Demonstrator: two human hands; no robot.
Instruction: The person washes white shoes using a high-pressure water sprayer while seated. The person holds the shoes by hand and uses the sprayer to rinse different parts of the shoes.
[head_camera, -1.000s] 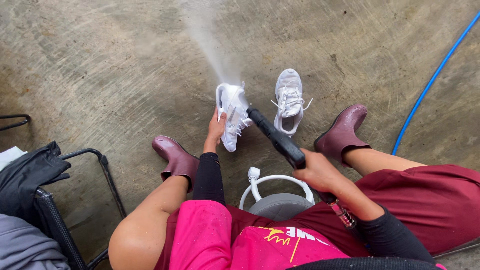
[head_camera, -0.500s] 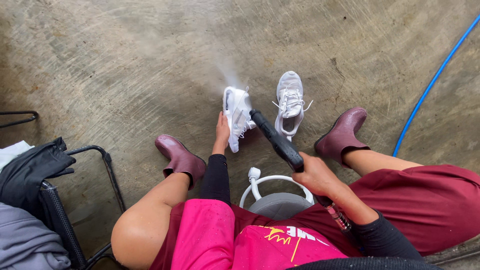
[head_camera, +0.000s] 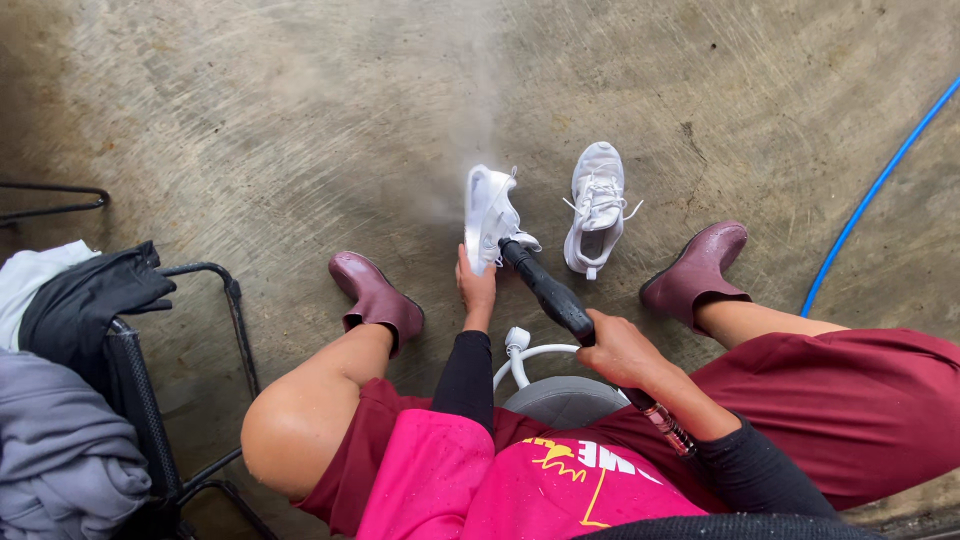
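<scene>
Lap: I look down on a pink apron (head_camera: 440, 480) over dark red shorts (head_camera: 860, 410), with a grey rounded seat or drum (head_camera: 560, 398) between my knees.
Right hand (head_camera: 622, 350): my fingers are clenched around the black spray wand (head_camera: 548, 290), which slants up and to the left toward the shoe.
Left hand (head_camera: 476, 290): my fingers grasp the near end of the white sneaker (head_camera: 490, 215), tilting it up on its edge off the concrete.
Nozzle: the tip of the wand sits just at the held sneaker's opening; pale mist rises above it.
Boots: one dark red boot (head_camera: 375, 298) is at my left, the other boot (head_camera: 700, 272) at my right.
Second sneaker (head_camera: 597, 205): lies flat just beside the held one, laces up.
Left edge: a black chair frame (head_camera: 150, 400) carries grey and black clothes (head_camera: 60, 440).
Far right: a blue hose (head_camera: 880, 185) crosses the concrete floor (head_camera: 250, 120).
</scene>
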